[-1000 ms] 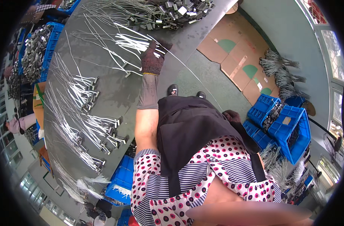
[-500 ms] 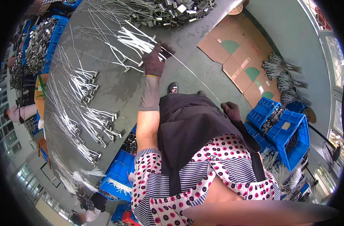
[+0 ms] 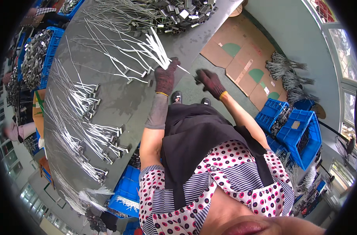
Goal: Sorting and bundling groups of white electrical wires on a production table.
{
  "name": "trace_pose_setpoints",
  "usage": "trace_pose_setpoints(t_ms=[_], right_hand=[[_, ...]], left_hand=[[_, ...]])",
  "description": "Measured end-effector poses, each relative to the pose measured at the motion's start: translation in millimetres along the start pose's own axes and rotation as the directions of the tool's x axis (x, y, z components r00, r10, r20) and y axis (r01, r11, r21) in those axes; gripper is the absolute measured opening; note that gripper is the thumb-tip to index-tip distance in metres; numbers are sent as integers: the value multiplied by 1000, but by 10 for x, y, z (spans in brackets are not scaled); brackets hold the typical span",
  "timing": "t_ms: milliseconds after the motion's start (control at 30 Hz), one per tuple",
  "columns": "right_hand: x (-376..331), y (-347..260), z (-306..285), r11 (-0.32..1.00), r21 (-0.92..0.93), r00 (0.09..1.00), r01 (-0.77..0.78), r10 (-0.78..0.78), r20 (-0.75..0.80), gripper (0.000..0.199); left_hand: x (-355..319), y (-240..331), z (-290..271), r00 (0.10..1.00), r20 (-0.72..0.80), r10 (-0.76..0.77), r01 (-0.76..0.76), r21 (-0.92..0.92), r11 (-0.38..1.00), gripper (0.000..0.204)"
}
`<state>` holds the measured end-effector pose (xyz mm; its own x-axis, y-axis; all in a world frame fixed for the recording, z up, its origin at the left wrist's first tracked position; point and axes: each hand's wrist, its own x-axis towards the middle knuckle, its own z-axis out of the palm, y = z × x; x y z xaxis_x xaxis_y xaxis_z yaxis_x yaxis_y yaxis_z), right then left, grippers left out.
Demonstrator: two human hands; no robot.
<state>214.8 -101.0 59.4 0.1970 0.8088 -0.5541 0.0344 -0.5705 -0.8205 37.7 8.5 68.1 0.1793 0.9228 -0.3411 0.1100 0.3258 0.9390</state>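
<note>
My left hand point(image 3: 166, 77), in a dark maroon knitted glove, is closed around the lower ends of a bunch of white-sleeved wires point(image 3: 156, 47) over the table's edge. The wires fan up and away from the fist; their ends inside it are hidden. One pale strand point(image 3: 183, 69) sticks out to the right of that fist. Just beyond its tip is my right hand point(image 3: 211, 83), gloved alike and slightly blurred, with its fingers apart and nothing visible in them. Several more sleeved wires with small connectors point(image 3: 136, 77) lie left of my left hand.
The grey table point(image 3: 119, 100) holds more wire bundles point(image 3: 102, 137) at left and a heap of dark connectors point(image 3: 182, 13) at the far end. Blue crates point(image 3: 302, 135) stand at right, near flattened cardboard point(image 3: 241, 62). Another blue crate point(image 3: 125, 186) is below the table edge.
My right hand has moved up and left, close to my left hand. The long strand that stretched toward it now shows only a short length. The wire bunch stands more upright.
</note>
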Motion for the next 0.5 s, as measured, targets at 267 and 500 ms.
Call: trace_pose_setpoints(t_ms=[267, 500], right_hand=[[692, -1065, 585, 992, 120, 998, 41, -45, 38, 67], [1460, -1149, 570, 808, 569, 988, 152, -112, -105, 56]], left_hand=[[142, 220, -158, 995, 77, 67, -60, -89, 994, 28], [373, 147, -637, 958, -224, -178, 184, 4, 983, 40]])
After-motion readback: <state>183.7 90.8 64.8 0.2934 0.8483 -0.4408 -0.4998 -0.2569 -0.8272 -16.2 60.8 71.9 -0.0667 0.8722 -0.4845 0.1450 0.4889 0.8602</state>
